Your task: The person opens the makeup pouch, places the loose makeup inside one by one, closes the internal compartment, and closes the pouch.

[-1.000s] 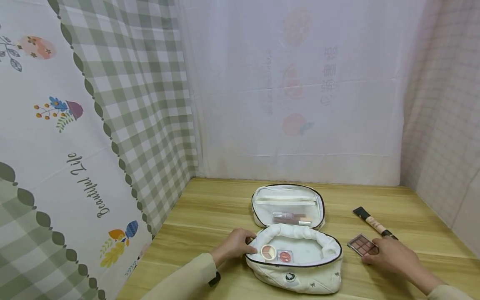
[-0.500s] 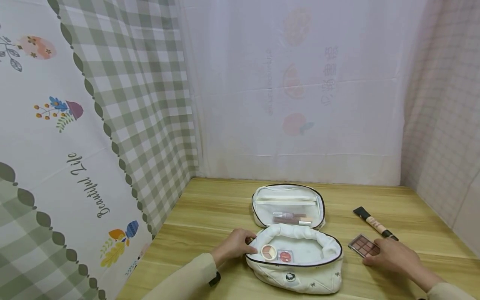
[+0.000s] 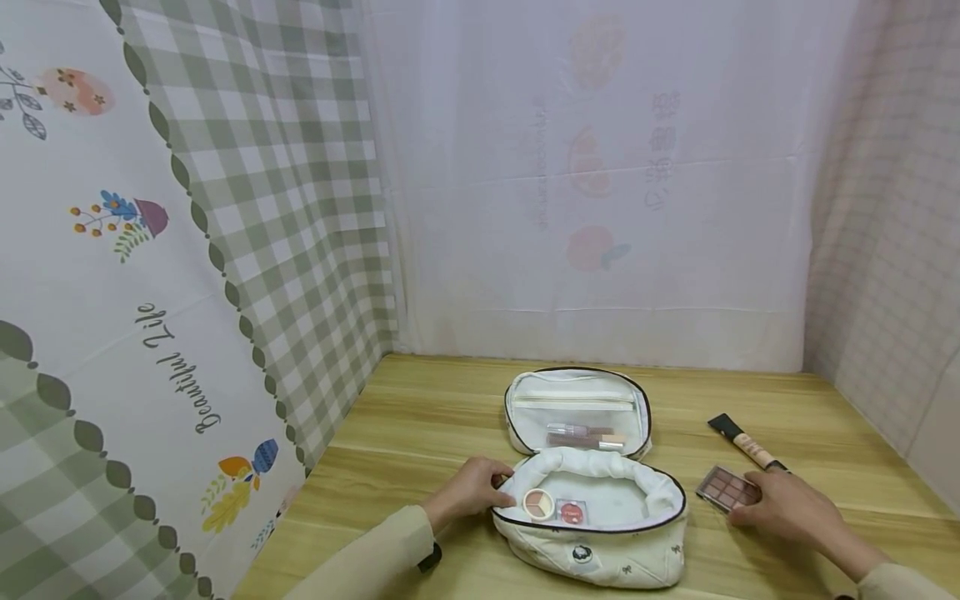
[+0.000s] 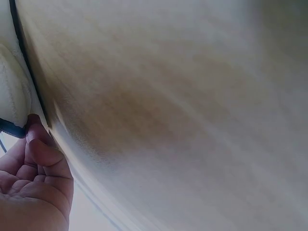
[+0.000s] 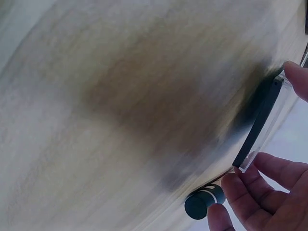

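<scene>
A cream cosmetic bag (image 3: 600, 557) lies open on the wooden table (image 3: 420, 425). Inside it are a round compact (image 3: 537, 503) and a small pink blush (image 3: 571, 512). Slim tubes (image 3: 585, 435) sit in the lid's clear pocket. My left hand (image 3: 501, 493) grips the bag's left rim; the left wrist view shows a fingertip at the black edging (image 4: 14, 129). My right hand (image 3: 744, 505) pinches a brown eyeshadow palette (image 3: 722, 487) to the right of the bag. In the right wrist view the palette (image 5: 260, 122) sits edge-on between thumb and fingers (image 5: 274, 175).
A beige tube with a black cap (image 3: 750, 448) lies just behind the palette, its cap (image 5: 204, 202) close to my right fingers. Printed cloth walls close in the table on the left (image 3: 187, 250), back and right. Bare wood stretches left of the bag.
The right hand has shifted slightly right along the palette's near edge. The left hand and the bag have stayed put.
</scene>
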`<state>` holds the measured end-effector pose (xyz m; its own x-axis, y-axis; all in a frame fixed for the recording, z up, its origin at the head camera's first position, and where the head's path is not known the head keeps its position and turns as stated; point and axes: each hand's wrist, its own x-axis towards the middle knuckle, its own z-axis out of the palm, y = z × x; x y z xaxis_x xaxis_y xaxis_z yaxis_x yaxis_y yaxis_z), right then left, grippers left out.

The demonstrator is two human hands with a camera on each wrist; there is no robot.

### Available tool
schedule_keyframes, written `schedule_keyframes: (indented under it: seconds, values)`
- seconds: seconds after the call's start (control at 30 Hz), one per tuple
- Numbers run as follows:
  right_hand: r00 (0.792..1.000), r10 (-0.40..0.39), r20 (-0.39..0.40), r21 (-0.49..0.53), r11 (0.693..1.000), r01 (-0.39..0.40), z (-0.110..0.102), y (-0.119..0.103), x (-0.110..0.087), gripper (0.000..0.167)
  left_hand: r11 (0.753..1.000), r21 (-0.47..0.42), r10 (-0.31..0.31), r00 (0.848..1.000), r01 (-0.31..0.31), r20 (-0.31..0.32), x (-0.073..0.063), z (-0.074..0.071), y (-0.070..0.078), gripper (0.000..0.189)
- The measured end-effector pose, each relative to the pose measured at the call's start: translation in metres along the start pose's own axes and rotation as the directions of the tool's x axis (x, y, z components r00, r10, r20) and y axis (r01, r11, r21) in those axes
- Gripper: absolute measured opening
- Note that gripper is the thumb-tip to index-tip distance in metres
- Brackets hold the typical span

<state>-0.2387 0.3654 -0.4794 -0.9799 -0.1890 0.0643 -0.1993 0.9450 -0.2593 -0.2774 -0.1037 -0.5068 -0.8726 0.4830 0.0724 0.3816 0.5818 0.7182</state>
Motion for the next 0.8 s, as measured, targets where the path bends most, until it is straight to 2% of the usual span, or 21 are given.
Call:
schedule_keyframes:
  seconds: [0.3,0.47,0.57,0.8]
  values:
    - [0.999,-0.027,-0.021,-0.002,1.000,0.027,-0.002,-0.003,0.004,0.051,1.000,-0.008,-0.016,1.000,0.016,0.002,0.001,0.000,0.001,0.032]
    - [0.998,-0.037,-0.057,-0.006,0.999,0.037,-0.004,-0.002,0.006,0.063,1.000,-0.007,-0.011,1.000,0.011,0.002,0.001,0.001,0.000,0.031]
    - [0.995,-0.056,-0.078,0.005,0.998,0.057,-0.005,-0.003,0.007,0.063,1.000,-0.004,-0.007,1.000,0.007,0.001,0.001,0.001,0.000,0.030]
    - [0.997,-0.003,-0.076,0.060,0.998,0.008,-0.010,-0.009,0.011,0.076,1.000,0.001,-0.003,1.000,0.003,-0.010,0.001,0.001,-0.001,0.030]
